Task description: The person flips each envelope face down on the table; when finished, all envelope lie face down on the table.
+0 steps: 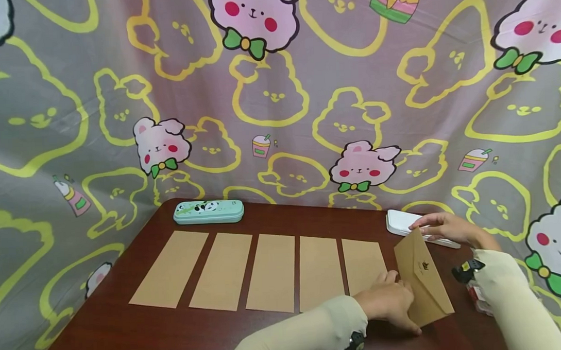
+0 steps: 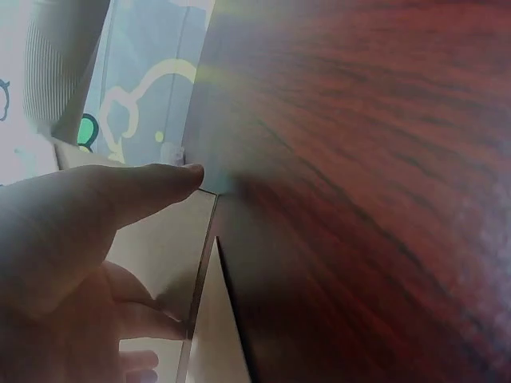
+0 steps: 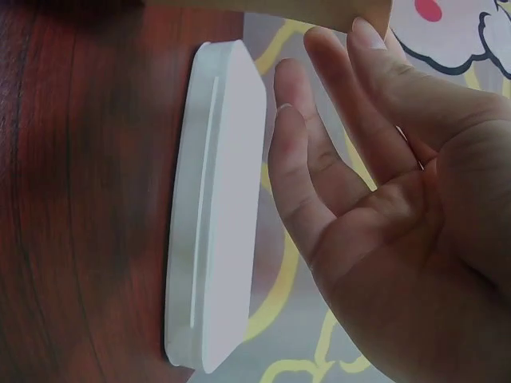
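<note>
My right hand [image 1: 447, 227] pinches the top corner of a brown kraft envelope [image 1: 425, 283] between thumb and fingertip. The envelope stands tilted on its long edge, its pointed flap and small dark emblem showing. In the right wrist view, the envelope's corner [image 3: 319, 9] is at the thumb, and the other fingers hang loose. My left hand [image 1: 389, 300] is at the envelope's lower left side, thumb stretched along the bottom and fingers touching it; the left wrist view shows the thumb [image 2: 144, 187] extended. Several flat brown envelopes [image 1: 270, 273] lie in a row to the left.
A white case [image 1: 400, 221] lies behind the right hand. A mint-green panda pencil case [image 1: 208, 212] is at the back left of the dark wooden table [image 1: 105, 330]. Beside the right forearm is a small red-and-clear item [image 1: 479, 298]. A patterned curtain [image 1: 277, 92] hangs behind.
</note>
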Motion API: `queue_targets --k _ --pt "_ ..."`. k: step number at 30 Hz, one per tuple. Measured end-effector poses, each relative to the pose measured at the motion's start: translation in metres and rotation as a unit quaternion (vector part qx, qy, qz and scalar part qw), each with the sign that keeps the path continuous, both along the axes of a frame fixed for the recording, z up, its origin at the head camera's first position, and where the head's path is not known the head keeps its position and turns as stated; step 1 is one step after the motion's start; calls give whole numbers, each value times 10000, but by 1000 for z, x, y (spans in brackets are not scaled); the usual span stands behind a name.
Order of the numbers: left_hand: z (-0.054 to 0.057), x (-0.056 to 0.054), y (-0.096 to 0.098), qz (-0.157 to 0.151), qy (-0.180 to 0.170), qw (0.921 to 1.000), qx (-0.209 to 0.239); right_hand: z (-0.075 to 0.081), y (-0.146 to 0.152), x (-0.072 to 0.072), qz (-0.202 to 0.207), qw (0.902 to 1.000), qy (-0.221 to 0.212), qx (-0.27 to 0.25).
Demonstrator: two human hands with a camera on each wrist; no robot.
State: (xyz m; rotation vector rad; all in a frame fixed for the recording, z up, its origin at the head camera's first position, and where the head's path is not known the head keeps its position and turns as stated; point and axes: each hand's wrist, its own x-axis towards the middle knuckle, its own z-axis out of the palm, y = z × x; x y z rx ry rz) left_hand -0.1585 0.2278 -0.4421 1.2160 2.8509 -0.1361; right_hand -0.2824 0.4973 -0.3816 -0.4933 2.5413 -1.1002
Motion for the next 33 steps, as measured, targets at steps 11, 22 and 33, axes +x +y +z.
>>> queue_targets --k 11,22,33 --pt "2 0 3 15 -329 9994 -56 3 -8 -7 306 9992 -115 -249" --pt "5 -6 -3 -211 -604 9974 328 -2 -12 -10 277 9978 -296 -523" --pt "40 -21 -19 -7 -566 9855 1602 0 -9 -10 344 9968 -427 -583"
